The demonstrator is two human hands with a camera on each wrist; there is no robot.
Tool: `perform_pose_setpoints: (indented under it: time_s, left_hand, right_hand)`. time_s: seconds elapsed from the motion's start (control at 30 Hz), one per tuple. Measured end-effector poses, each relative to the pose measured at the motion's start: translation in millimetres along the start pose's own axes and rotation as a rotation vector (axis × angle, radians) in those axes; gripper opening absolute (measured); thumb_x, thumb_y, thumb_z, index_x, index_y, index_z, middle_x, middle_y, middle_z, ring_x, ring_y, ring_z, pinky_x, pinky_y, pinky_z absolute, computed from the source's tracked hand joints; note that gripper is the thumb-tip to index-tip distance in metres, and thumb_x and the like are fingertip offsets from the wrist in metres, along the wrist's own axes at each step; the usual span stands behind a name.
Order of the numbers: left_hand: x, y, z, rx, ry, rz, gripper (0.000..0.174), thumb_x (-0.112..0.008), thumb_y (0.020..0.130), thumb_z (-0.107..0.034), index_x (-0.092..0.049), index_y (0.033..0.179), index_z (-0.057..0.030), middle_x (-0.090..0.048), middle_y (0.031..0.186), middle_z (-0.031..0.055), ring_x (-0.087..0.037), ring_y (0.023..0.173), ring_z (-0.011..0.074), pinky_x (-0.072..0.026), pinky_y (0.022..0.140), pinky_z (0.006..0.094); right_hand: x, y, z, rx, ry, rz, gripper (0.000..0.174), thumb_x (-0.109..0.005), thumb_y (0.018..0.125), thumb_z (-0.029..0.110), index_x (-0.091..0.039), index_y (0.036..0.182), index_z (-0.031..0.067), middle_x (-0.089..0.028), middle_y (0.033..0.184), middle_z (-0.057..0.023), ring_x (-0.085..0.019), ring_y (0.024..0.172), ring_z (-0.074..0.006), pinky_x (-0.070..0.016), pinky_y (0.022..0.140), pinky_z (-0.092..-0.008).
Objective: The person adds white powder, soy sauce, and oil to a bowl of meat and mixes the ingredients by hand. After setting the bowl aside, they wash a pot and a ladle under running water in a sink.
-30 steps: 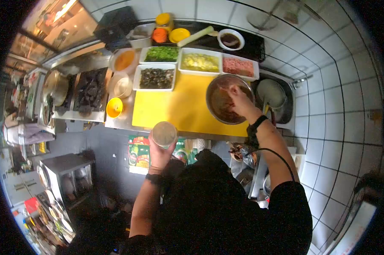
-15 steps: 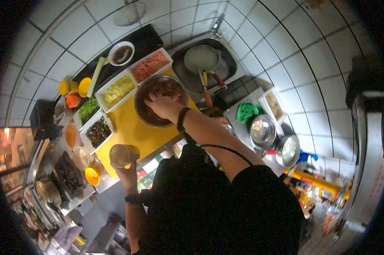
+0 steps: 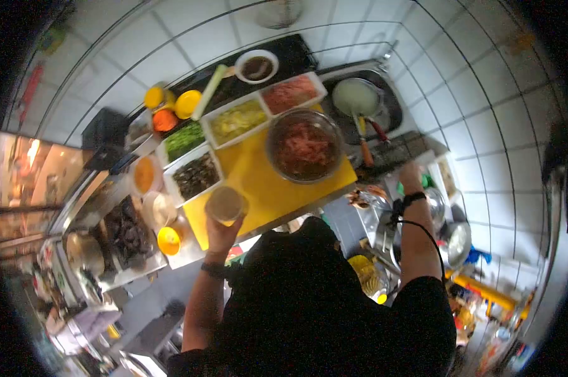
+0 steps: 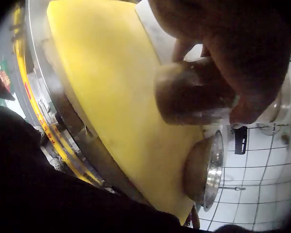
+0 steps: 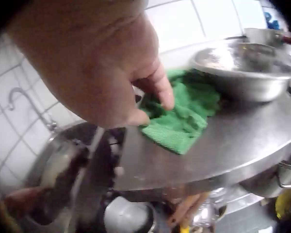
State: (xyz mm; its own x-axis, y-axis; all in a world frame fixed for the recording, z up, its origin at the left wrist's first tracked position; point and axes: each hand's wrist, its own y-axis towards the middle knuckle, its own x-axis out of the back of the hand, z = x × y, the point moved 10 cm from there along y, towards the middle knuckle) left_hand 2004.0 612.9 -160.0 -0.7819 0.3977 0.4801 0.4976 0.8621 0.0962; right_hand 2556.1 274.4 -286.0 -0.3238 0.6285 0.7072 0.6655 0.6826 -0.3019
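Observation:
In the head view my left hand [image 3: 221, 235] grips a clear plastic cup [image 3: 226, 202] over the near-left part of the yellow cutting board [image 3: 265, 188]. The left wrist view shows the fingers wrapped around the cup's side. Out to the right, my right hand [image 3: 411, 178] is over a green cloth [image 5: 177, 133] on a steel counter. Its thumb and fingers are apart, with the fingertips right at the cloth in the right wrist view. A steel mixing bowl [image 3: 275, 151] with reddish shredded meat stands on the board's right side.
White trays hold chopped greens [image 3: 183, 141], yellow pieces [image 3: 238, 120], dark bits [image 3: 196, 176] and pink mince [image 3: 290, 94]. A sink [image 3: 392, 116] with a pan is at the back right. Beside the cloth sits a steel bowl [image 5: 262, 90]. The stove [image 3: 130, 232] is left.
My right hand has left the meat in the mixing bowl and moved right to the green cloth. My left hand still holds the cup, now over the board. The head view has turned.

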Motion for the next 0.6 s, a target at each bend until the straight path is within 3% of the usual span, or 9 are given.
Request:
perform_pose_setpoints:
  time_s: [0.03,0.1,0.17,0.23,0.27,0.3,0.43,0.5,0.6]
  left_hand:
    - [-1.8,1.6,-7.2,0.019,0.048,0.019,0.083,-0.087,0.071,-0.013,-0.038,0.137,-0.0014,-0.054,0.132,0.0177,-0.055,0.122,0.0283,-0.0458,0.102,0.0389]
    - [-5.7,4.8,-13.3,0.002,0.081,0.002,0.083,-0.087,0.071,-0.013,-0.038,0.137,-0.0009,-0.056,0.129,0.017,-0.057,0.12,0.028,-0.0469,0.101,0.0388]
    - [-22.2,5.0,12.5,0.062,-0.265,0.008,0.083,-0.086,0.072,-0.013,-0.037,0.138,-0.0008,-0.054,0.13,0.0171,-0.056,0.122,0.027,-0.0462,0.102,0.0381]
    - [-28.3,9.4,4.6,0.022,-0.111,-0.009,0.085,-0.088,0.071,-0.011,-0.036,0.138,-0.004,-0.053,0.134,0.015,-0.055,0.122,0.0265,-0.0458,0.104,0.0406]
    - [-33.6,9.7,11.2,0.015,-0.09,-0.007,0.087,-0.088,0.071,-0.011,-0.035,0.139,-0.0038,-0.053,0.134,0.0153,-0.054,0.123,0.0268,-0.0453,0.104,0.0405]
    - [-37.4,9.5,15.9,0.011,-0.071,-0.007,0.088,-0.088,0.071,-0.011,-0.034,0.14,-0.0037,-0.052,0.134,0.0156,-0.054,0.124,0.0271,-0.0448,0.105,0.0403]
    - [-39.3,5.0,13.7,-0.058,-0.079,-0.093,0.09,-0.088,0.071,-0.011,-0.032,0.141,-0.0031,-0.052,0.134,0.0162,-0.054,0.124,0.0283,-0.045,0.104,0.0402]
    - [-39.9,1.4,10.3,-0.07,-0.136,-0.118,0.089,-0.086,0.073,-0.01,-0.03,0.142,-0.0028,-0.052,0.134,0.0167,-0.053,0.125,0.0291,-0.0451,0.105,0.0408]
    - [-44.3,1.5,15.2,-0.04,-0.071,-0.111,0.089,-0.086,0.073,-0.011,-0.03,0.142,-0.0032,-0.05,0.136,0.0178,-0.051,0.128,0.0291,-0.0446,0.105,0.0411]
  right_hand:
    - [-20.9,-0.9,-10.0,-0.096,0.329,0.201,0.03,-0.052,0.09,0.024,-0.069,0.106,0.0062,-0.065,0.11,-0.0142,-0.061,0.108,-0.0304,-0.049,0.09,-0.0442]
    - [-53.2,-9.4,-25.6,-0.327,0.424,-0.017,0.023,-0.056,0.087,0.015,-0.068,0.105,0.0058,-0.066,0.105,-0.013,-0.063,0.103,-0.0324,-0.0517,0.088,-0.0399]
    - [-76.8,-6.4,-33.5,-0.342,0.6,0.111,0.021,-0.06,0.085,0.008,-0.064,0.105,0.0037,-0.065,0.105,-0.0139,-0.062,0.103,-0.0335,-0.0529,0.087,-0.037]
    - [-134.5,11.9,-22.4,-0.189,0.373,0.058,0.022,-0.06,0.086,0.01,-0.062,0.106,0.0025,-0.063,0.107,-0.0159,-0.063,0.1,-0.0326,-0.0528,0.089,-0.0386]
    - [-79.7,-13.1,-42.4,-0.373,0.696,0.034,0.02,-0.059,0.089,0.014,-0.064,0.104,0.0021,-0.062,0.11,-0.0163,-0.06,0.105,-0.031,-0.0522,0.089,-0.0352]
    - [-85.3,-5.8,-25.7,-0.215,0.362,-0.045,0.022,-0.058,0.089,0.016,-0.066,0.104,0.0008,-0.06,0.112,-0.016,-0.057,0.109,-0.0313,-0.0514,0.09,-0.0361]
    - [-53.3,-12.6,-22.7,-0.294,0.38,0.01,0.028,-0.059,0.09,0.018,-0.067,0.108,-0.0013,-0.058,0.111,-0.0131,-0.054,0.107,-0.0317,-0.0508,0.092,-0.0373]
    - [-47.8,-14.0,0.5,0.05,-0.061,0.171,0.026,-0.057,0.092,0.019,-0.067,0.107,-0.0001,-0.058,0.11,-0.0117,-0.055,0.105,-0.031,-0.0505,0.091,-0.0378]
    - [-101.4,-2.2,-26.2,-0.161,0.265,-0.003,0.027,-0.06,0.091,0.022,-0.062,0.11,0.0033,-0.062,0.11,-0.0154,-0.06,0.105,-0.03,-0.0578,0.076,-0.0367]
